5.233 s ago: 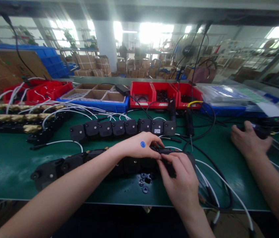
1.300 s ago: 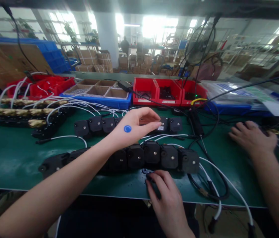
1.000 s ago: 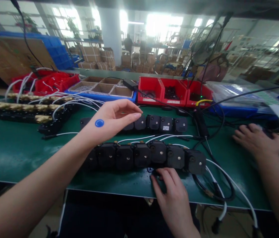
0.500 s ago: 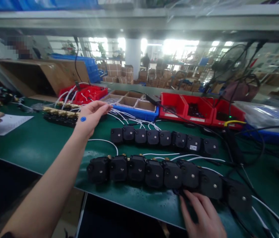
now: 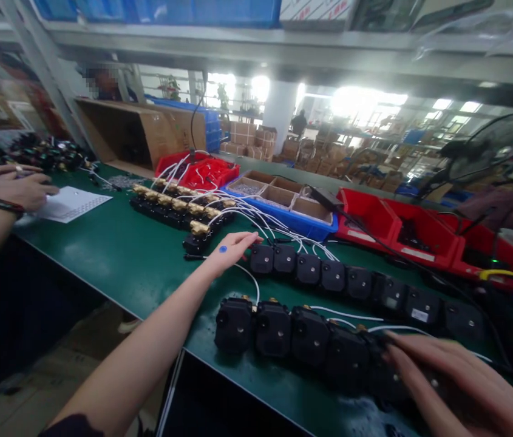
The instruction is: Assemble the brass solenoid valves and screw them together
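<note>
My left hand has its fingers stretched out at the left end of the back row of black boxy units; the fingertips seem to touch the leftmost unit. Closer to me runs a front row of similar units, some showing brass fittings and white cables. My right hand, a little blurred, reaches over the right part of this row. Its thumb and fingertips come together at a unit's upper edge; anything between them is hidden. Left of my left hand lies a separate black unit with a brass fitting.
Behind stand brass-topped units, a red bin of white cables, a blue divided tray and red bins. A cardboard box is at the back left. Another person's hands are beside a paper sheet.
The view has turned left. My left hand has come down from the white cables to the back row's left end. My right hand has lifted from the front row's near side onto its top.
</note>
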Demonstrator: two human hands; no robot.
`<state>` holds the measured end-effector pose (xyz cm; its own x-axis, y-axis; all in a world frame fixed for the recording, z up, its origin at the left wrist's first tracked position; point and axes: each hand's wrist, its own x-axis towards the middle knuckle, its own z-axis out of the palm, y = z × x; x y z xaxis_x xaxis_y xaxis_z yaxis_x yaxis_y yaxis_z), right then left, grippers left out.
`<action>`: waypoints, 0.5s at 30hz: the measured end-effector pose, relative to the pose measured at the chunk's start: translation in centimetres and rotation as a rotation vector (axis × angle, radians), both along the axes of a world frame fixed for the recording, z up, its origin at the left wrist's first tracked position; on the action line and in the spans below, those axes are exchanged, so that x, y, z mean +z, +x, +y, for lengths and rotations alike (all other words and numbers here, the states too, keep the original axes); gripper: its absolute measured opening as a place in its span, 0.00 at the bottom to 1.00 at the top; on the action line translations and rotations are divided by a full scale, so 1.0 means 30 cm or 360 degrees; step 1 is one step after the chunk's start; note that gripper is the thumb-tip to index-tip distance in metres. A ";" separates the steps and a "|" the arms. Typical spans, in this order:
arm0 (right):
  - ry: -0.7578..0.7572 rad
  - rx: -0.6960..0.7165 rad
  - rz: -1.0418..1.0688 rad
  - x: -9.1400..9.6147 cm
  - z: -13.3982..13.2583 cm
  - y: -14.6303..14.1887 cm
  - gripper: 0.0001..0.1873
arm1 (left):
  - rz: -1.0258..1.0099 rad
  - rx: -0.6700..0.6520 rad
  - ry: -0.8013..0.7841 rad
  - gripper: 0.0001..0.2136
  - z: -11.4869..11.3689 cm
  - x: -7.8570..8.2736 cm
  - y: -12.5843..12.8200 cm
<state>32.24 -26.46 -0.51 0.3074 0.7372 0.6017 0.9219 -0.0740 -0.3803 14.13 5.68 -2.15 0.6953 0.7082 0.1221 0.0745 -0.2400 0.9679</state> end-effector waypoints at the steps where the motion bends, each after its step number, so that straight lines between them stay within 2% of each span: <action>1: -0.0055 -0.0022 0.0116 0.050 0.076 -0.035 0.16 | -0.0007 -0.0024 -0.0065 0.22 0.001 -0.005 -0.002; 2: -0.0060 0.0100 0.0262 0.090 0.158 -0.070 0.14 | -0.0014 -0.0047 -0.0129 0.22 0.002 -0.009 -0.004; 4: -0.0266 0.0371 0.0591 0.136 0.329 -0.122 0.11 | -0.0028 -0.0092 -0.0245 0.22 0.006 -0.015 -0.012; 8: -0.0518 0.0462 0.0561 0.134 0.604 -0.147 0.05 | -0.0044 -0.0202 -0.0388 0.20 0.015 -0.012 -0.032; 11: -0.0594 0.0452 0.0465 0.115 0.707 -0.144 0.06 | -0.0053 -0.0287 -0.0436 0.19 0.019 -0.005 -0.047; 15: -0.0639 0.0506 0.0352 0.103 0.745 -0.156 0.06 | -0.0062 -0.0361 -0.0464 0.21 0.020 0.002 -0.058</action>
<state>27.56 -4.11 2.58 0.1197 0.9723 0.2009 0.8240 0.0156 -0.5664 12.39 6.29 -2.09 0.8373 0.5457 -0.0326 0.0126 0.0404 0.9991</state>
